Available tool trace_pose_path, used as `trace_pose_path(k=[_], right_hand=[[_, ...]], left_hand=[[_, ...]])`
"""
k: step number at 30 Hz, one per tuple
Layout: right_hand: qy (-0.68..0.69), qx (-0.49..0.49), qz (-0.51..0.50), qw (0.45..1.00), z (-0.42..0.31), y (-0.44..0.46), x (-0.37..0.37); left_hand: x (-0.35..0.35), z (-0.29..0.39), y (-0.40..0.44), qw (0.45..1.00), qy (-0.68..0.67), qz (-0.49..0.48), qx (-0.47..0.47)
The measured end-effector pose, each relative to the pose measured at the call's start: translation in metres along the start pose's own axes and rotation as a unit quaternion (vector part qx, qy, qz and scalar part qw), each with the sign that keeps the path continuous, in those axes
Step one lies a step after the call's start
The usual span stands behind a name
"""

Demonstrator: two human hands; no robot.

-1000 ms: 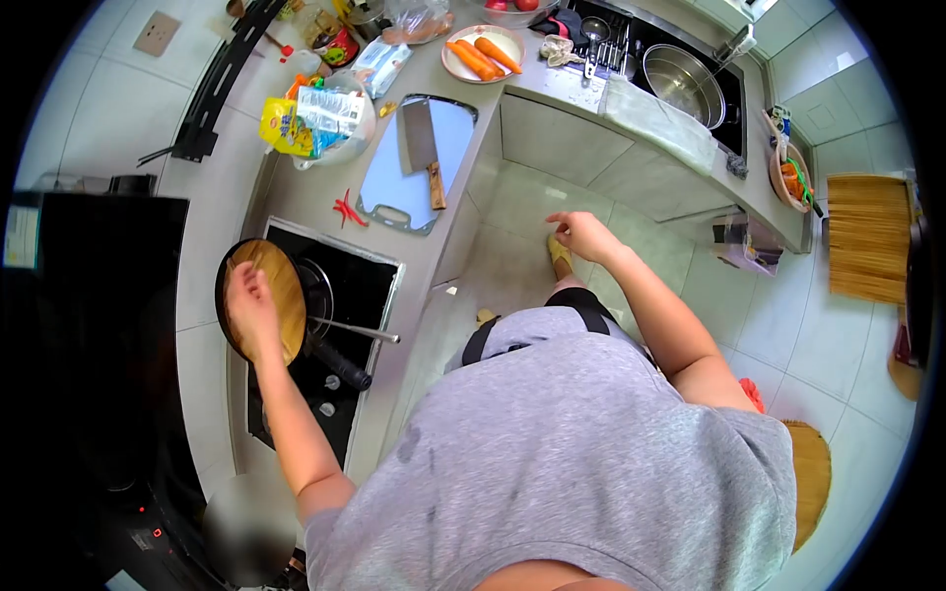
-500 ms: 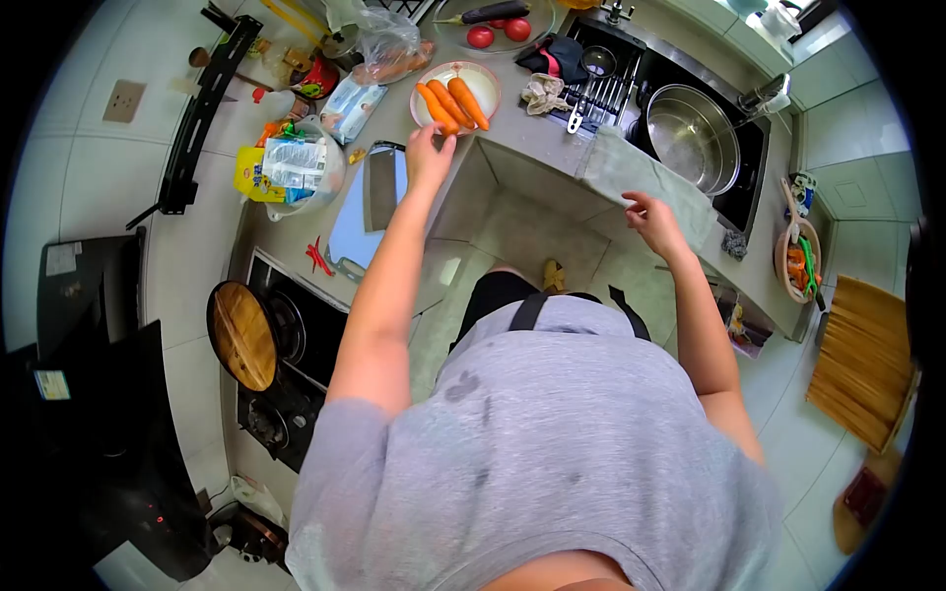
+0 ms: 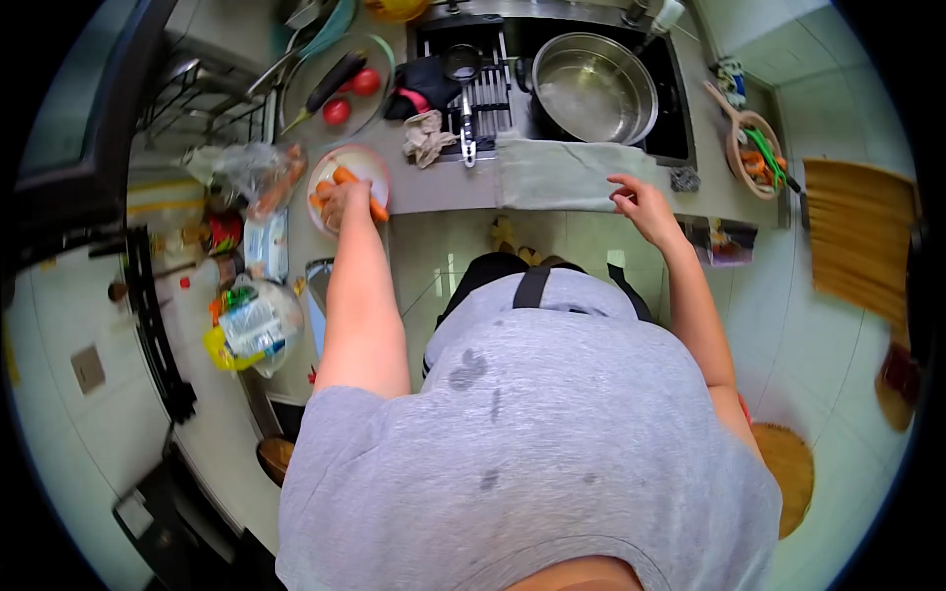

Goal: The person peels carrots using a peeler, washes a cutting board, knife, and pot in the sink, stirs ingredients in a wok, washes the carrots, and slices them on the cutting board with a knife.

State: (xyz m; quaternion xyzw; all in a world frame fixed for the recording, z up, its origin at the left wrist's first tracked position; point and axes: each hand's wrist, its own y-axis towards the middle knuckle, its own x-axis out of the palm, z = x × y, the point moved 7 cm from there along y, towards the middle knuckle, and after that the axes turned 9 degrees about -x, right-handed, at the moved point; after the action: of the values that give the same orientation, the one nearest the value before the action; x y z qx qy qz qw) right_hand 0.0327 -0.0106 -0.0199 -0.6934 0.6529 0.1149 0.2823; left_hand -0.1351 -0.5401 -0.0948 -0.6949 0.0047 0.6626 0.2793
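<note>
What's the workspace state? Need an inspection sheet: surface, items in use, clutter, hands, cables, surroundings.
surface: grey countertop, pale green cloth along its front edge by the black sink
items in use: orange carrots on a round white plate with pinkish rim
clutter: clear glass bowl with dark purple eggplant and red tomatoes; large steel pot in the sink; crumpled beige rag
hands: left hand at the carrots, grip partly hidden; right hand open near the cloth, contact unclear
cables: nothing seen
surroundings: pale tiled floor, brown slatted panel on the right

Gray countertop (image 3: 441, 189), white plate (image 3: 357, 158), glass bowl (image 3: 307, 71), crumpled cloth (image 3: 426, 138)
</note>
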Motion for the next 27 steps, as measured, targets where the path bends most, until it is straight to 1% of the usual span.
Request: trace_pose_path(k=[1, 3, 4, 6, 8, 10, 11, 12, 14, 16, 17, 18, 19, 20, 22, 23, 25, 27], right_hand=[[0.003, 0.005, 0.01, 1.0, 0.003, 0.0, -0.004], [0.006, 0.016, 0.033, 0.999, 0.009, -0.001, -0.006], [0.006, 0.021, 0.046, 0.999, 0.012, -0.002, -0.007], [0.014, 0.034, 0.052, 0.998, 0.019, -0.004, -0.004], [0.022, 0.043, 0.054, 0.997, 0.023, -0.008, -0.005], [0.019, 0.058, 0.033, 0.998, 0.026, -0.006, -0.005], [0.023, 0.06, 0.038, 0.997, 0.029, -0.005, -0.009], [0.022, 0.061, 0.044, 0.997, 0.034, -0.003, -0.014], [0.024, 0.067, 0.052, 0.996, 0.043, 0.001, -0.023], [0.056, 0.073, 0.056, 0.994, 0.05, 0.005, -0.031], [0.058, 0.076, 0.058, 0.994, 0.05, 0.006, -0.038], [0.048, 0.078, 0.055, 0.994, 0.047, 0.009, -0.045], [0.037, 0.08, 0.051, 0.995, 0.046, 0.012, -0.051], [0.038, 0.082, 0.051, 0.995, 0.05, 0.017, -0.056], [0.066, 0.079, 0.047, 0.994, 0.058, 0.026, -0.069], [0.066, 0.08, 0.043, 0.994, 0.065, 0.033, -0.074], [0.086, 0.07, 0.035, 0.993, 0.079, 0.053, -0.081], [0.1, 0.062, 0.025, 0.993, 0.081, 0.074, -0.089]], left_hand=[[0.003, 0.001, -0.009, 1.0, 0.007, -0.002, 0.013], [-0.006, 0.002, -0.019, 0.998, -0.03, 0.047, 0.007], [-0.007, 0.003, -0.019, 0.998, -0.025, 0.046, 0.019], [-0.002, 0.001, -0.017, 0.997, -0.067, 0.012, 0.03], [-0.001, -0.001, -0.01, 0.998, -0.048, 0.028, 0.032], [0.001, -0.005, 0.001, 0.992, -0.118, -0.008, 0.051], [0.0, -0.01, 0.0, 0.977, -0.2, -0.035, 0.067], [0.006, -0.012, 0.016, 0.951, -0.29, -0.038, 0.099], [0.021, -0.016, 0.048, 0.91, -0.385, -0.099, 0.12], [0.015, -0.022, 0.057, 0.898, -0.377, -0.182, 0.134], [0.004, -0.026, 0.05, 0.9, -0.345, -0.216, 0.156], [-0.017, -0.025, 0.012, 0.896, -0.323, -0.26, 0.158], [-0.027, -0.025, -0.007, 0.876, -0.302, -0.316, 0.204], [-0.036, -0.027, -0.028, 0.866, -0.286, -0.361, 0.194], [-0.054, -0.011, -0.107, 0.777, -0.321, -0.509, 0.182], [-0.053, -0.003, -0.132, 0.779, -0.322, -0.508, 0.178], [-0.04, 0.035, -0.192, 0.713, -0.328, -0.584, 0.207], [-0.01, 0.08, -0.244, 0.689, -0.311, -0.614, 0.225]])
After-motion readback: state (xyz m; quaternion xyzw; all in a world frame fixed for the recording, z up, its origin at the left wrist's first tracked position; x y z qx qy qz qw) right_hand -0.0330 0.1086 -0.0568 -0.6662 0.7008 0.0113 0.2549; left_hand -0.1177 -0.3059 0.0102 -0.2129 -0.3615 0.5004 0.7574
